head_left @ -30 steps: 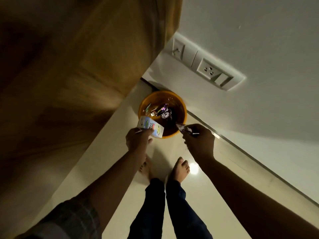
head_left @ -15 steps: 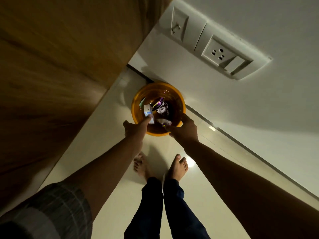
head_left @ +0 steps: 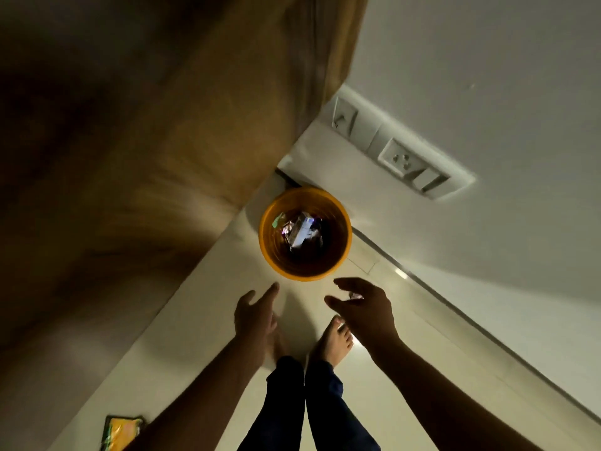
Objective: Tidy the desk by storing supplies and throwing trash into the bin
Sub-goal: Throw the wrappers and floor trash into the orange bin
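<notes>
An orange round bin (head_left: pixel 338 255) stands on the pale floor in the corner between a wooden panel and the wall. Inside it lie a white carton (head_left: pixel 300 234) and several shiny wrappers (head_left: pixel 279 220). My left hand (head_left: pixel 257 312) hovers just below the bin's near rim, fingers straight and empty. My right hand (head_left: pixel 364 307) hangs to the right of it at the same height, fingers spread and relaxed. A tiny pale glint shows by its fingers, too small to identify.
The wooden panel (head_left: pixel 162 157) fills the left side. A switch and socket plate (head_left: pixel 406 164) sits on the white wall above the bin. My bare feet (head_left: pixel 335 340) stand just behind the hands. A yellow-green packet (head_left: pixel 122 432) lies on the floor at lower left.
Both hands let go of the carton and the wrapper over the bin and drew back from its rim. The carton now lies inside the bin.
</notes>
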Motion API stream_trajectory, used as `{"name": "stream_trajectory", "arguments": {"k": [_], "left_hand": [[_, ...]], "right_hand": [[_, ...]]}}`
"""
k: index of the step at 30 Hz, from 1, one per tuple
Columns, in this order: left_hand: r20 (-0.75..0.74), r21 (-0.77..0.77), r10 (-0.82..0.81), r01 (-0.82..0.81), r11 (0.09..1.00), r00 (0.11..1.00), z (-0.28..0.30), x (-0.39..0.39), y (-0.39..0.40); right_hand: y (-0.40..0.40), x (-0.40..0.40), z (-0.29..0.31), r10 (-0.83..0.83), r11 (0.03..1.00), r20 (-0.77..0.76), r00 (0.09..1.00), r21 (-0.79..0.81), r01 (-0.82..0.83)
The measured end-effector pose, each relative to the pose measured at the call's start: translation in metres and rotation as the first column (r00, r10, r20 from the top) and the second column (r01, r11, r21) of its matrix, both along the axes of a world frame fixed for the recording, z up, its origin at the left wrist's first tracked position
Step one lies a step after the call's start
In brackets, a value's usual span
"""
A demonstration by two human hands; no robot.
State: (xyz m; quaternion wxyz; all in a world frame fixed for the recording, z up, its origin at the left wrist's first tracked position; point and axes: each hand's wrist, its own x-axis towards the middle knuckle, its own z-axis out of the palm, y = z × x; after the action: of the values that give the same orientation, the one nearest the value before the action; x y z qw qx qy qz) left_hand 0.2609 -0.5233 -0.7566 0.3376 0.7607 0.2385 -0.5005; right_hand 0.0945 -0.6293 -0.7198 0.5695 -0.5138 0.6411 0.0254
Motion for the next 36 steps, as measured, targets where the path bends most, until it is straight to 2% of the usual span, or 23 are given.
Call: {"name": "stream_trajectory", "arguments": {"k": [4, 9, 13, 15, 18, 22, 27, 32, 36], "left_hand": [[-0.067, -0.054, -0.023, 0.019, 0.998, 0.998, 0.061, -0.003, 0.023], [-0.086, -0.105, -0.046, 0.037, 0.994, 0.995, 0.183, -0.009, 0.039], [-0.029, -0.264, -0.056, 0.046, 0.963, 0.998, 0.288, -0.018, 0.051], [0.001, -0.311, -0.118, 0.112, 0.944, 0.993, 0.335, -0.023, 0.058], [0.047, -0.372, -0.120, 0.129, 0.919, 0.992, 0.401, -0.026, 0.074], [0.166, -0.373, -0.026, 0.087, 0.924, 0.986, 0.453, -0.028, 0.104], [0.286, -0.420, 0.155, -0.022, 0.907, 0.946, 0.483, -0.027, 0.160], [0.323, -0.457, 0.312, -0.142, 0.878, 0.893, 0.511, -0.027, 0.224], [0.343, -0.485, 0.414, -0.219, 0.847, 0.843, 0.527, -0.039, 0.275]], "right_hand": [[0.001, -0.005, 0.077, 0.039, 0.998, 0.059, 0.997, -0.044, -0.036], [0.001, -0.002, 0.211, 0.050, 0.994, 0.192, 0.980, -0.100, -0.031], [0.008, 0.017, 0.322, 0.108, 0.978, 0.300, 0.948, -0.202, -0.047], [0.015, 0.025, 0.369, 0.126, 0.970, 0.356, 0.926, -0.239, -0.040], [0.029, 0.038, 0.432, 0.156, 0.960, 0.435, 0.887, -0.279, -0.032], [0.050, 0.053, 0.476, 0.213, 0.951, 0.517, 0.829, -0.306, -0.054], [0.083, 0.082, 0.502, 0.346, 0.934, 0.541, 0.767, -0.281, -0.223], [0.139, 0.112, 0.509, 0.592, 0.802, 0.516, 0.619, -0.449, -0.394], [0.193, 0.128, 0.516, 0.704, 0.709, 0.506, 0.498, -0.476, -0.520]]}}
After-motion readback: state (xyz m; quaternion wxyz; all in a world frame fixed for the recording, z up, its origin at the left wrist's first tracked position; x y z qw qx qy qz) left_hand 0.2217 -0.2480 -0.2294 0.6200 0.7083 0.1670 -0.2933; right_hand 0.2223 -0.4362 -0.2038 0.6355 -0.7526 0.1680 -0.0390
